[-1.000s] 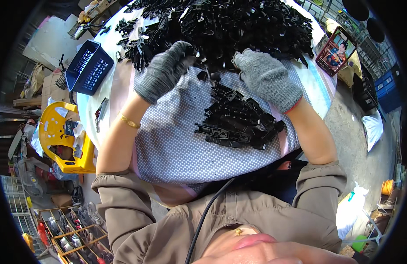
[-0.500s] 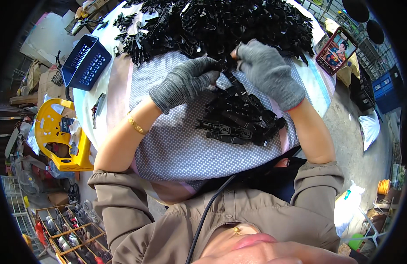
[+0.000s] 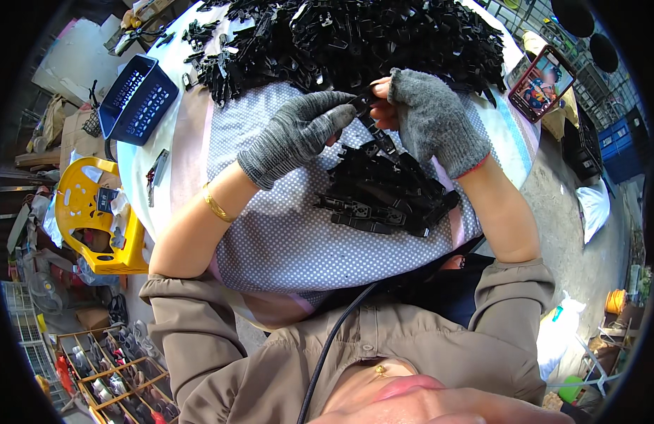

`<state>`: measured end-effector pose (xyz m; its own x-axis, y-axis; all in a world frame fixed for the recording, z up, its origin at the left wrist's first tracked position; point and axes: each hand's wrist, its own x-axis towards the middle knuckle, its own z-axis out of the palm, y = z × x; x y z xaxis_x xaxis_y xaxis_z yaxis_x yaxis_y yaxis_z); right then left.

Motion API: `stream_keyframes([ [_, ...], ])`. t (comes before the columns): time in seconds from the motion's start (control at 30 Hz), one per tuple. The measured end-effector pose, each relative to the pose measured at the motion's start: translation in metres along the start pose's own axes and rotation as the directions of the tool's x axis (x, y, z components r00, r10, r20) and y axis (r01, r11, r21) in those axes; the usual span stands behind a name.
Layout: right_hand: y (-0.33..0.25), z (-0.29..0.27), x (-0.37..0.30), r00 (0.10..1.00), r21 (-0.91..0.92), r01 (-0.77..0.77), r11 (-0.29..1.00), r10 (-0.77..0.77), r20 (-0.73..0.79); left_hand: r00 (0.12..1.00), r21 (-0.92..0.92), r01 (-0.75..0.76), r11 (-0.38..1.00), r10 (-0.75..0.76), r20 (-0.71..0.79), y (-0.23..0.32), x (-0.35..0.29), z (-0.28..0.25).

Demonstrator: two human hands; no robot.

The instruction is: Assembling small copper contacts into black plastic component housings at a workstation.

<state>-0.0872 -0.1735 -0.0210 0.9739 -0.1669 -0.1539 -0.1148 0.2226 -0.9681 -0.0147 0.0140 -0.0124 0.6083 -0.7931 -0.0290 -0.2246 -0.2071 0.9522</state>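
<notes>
Both my hands wear grey knit gloves with the fingertips bare. My left hand is closed in a pinch on a small black plastic part. My right hand meets it from the other side, fingers bent onto the same part. Its exact shape is partly covered by my fingers. Just below, a smaller pile of long black plastic pieces lies on the dotted tablecloth. Beyond my hands spreads a large heap of similar black parts.
A dark blue perforated basket stands at the table's left edge, with a small slim tool nearer me. At the right edge a phone is propped up, its screen lit. A yellow plastic chair stands left of the table.
My right hand has turned, and its bare fingertips now show at the black part. The left hand stays nearly in place, still pinching. The picture on the phone has changed.
</notes>
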Motion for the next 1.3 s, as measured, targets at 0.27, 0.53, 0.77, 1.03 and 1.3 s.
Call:
stream_keyframes([
  [0.27,0.008,-0.004,-0.002,0.916,-0.380,0.400,0.834,-0.374,0.145,0.994,-0.040,-0.057,0.998,0.053,-0.091,-0.004,-0.004,0.007],
  [0.53,0.018,-0.007,-0.001,0.786,-0.586,0.572,0.574,-0.589,0.190,0.904,0.328,-0.257,0.909,0.345,-0.250,0.003,-0.006,0.019],
  [0.77,0.007,0.001,-0.006,0.936,-0.189,0.353,0.916,-0.346,0.070,0.949,0.087,-0.249,0.965,0.261,-0.178,0.003,-0.011,0.007],
  [1.03,0.000,0.003,-0.008,0.962,-0.067,0.269,0.961,-0.264,0.074,0.973,0.074,-0.153,0.986,0.163,-0.161,0.006,-0.008,0.006],
  [1.3,0.006,-0.003,-0.007,0.866,-0.331,0.499,0.801,-0.450,0.219,0.958,0.305,-0.155,0.940,0.219,-0.188,0.005,-0.008,0.006],
])
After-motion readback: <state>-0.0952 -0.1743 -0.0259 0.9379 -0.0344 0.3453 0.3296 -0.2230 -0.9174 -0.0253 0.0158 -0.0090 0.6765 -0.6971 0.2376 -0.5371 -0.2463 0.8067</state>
